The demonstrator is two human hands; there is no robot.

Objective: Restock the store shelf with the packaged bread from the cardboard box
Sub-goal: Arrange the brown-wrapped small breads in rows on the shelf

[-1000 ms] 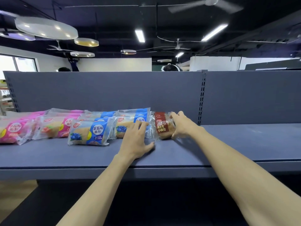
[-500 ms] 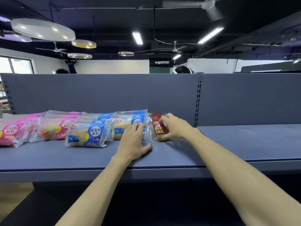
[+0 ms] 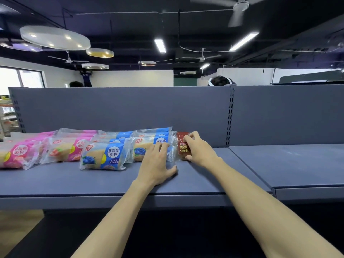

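shelf: grey board carrying rows of packaged bread | blue packs: middle of the row, pink packs to their left | left hand: fingers straight, flat on the front blue pack, thumb on the board | right hand: fingers curled round 1 brown pack, touching the blue packs' right end

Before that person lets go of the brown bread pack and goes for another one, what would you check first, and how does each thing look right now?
1. Brown pack lies on the shelf: ok.
2. It sits against the blue packs: ok.
3. Right hand grips the brown pack: ok.
4. Left hand rests flat against a blue pack: ok.
5. Bare shelf beyond the brown pack for more: ok.
6. Cardboard box within reach: cannot tell, not in view.
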